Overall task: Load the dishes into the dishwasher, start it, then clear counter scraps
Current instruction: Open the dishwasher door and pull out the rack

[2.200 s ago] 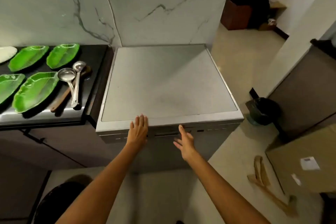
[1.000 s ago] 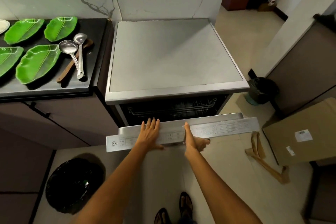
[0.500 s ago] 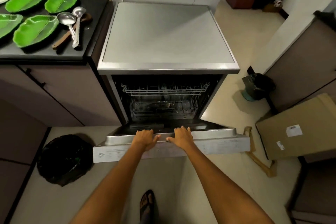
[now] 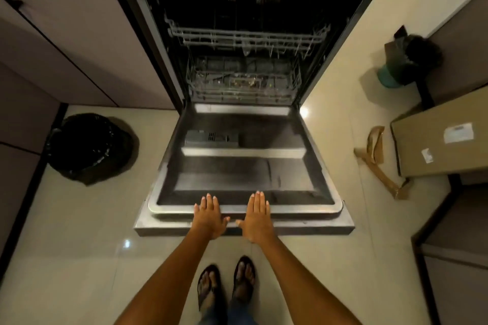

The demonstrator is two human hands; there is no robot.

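1. The floor (image 4: 79, 245) is pale glossy tile with small glints of light. Plain cabinet fronts (image 4: 66, 42) run along the left side, and more cabinets stand on the right.
2. A round bin lined with a black bag (image 4: 91, 148) sits on the floor left of the dishwasher (image 4: 253, 34). On the right are a cardboard box (image 4: 443, 137) with white labels, strips of brown packing paper (image 4: 380, 163) on the tile, and a small teal bin holding a dark bag (image 4: 406, 60).
3. The dishwasher door (image 4: 243, 166) lies flat and fully open. Inside, the upper rack (image 4: 245, 38) and lower rack (image 4: 243, 82) are pushed in; no dishes can be made out on them in the dark interior.
4. The left hand (image 4: 210, 215) and right hand (image 4: 257, 216) lie palm down, fingers straight and together, on the door's front edge, holding nothing. Two feet in sandals (image 4: 227, 282) stand just below.
5. Half a second ago the door was only partly lowered, with both hands curled over its top edge; now it is all the way down and the hands are flat. The counter with the green plates and ladles, seen then, is out of view.
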